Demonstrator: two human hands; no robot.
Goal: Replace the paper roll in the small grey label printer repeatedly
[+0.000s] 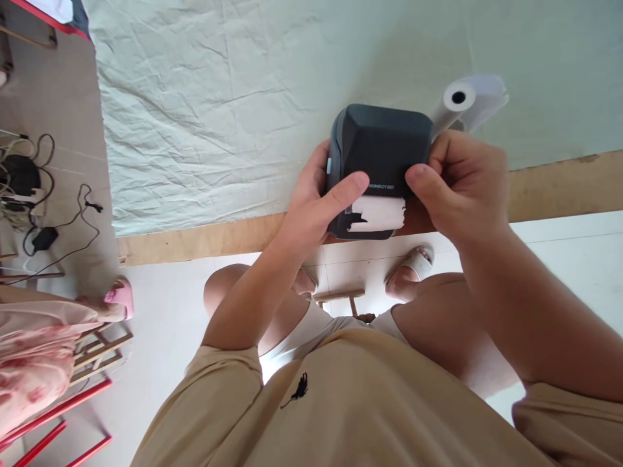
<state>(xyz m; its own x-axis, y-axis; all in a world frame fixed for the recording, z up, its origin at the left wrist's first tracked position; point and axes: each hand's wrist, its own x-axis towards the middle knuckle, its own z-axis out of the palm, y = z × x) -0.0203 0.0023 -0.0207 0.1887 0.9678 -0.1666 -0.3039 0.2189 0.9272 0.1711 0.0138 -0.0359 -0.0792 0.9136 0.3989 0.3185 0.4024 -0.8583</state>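
A dark label printer (384,149) is held above the front edge of the table, with a torn strip of white paper (378,215) sticking out of its slot. My left hand (324,198) is closed round the printer's left side, thumb lying on top near the printed lettering. At the right side, my right hand (455,178) is closed, with its thumb and curled fingers against the printer's edge. Its fingertips are partly hidden. Just beyond the right hand, a white paper roll (445,107) with a black core lies with its loose end spread out.
A creased pale green cloth (204,123) covers the table, whose wooden edge (204,240) shows in front. On the floor at left are tangled cables (24,188) and a black adapter (45,239). Another person's pink slipper (121,298) and a wooden stool (100,353) are at lower left.
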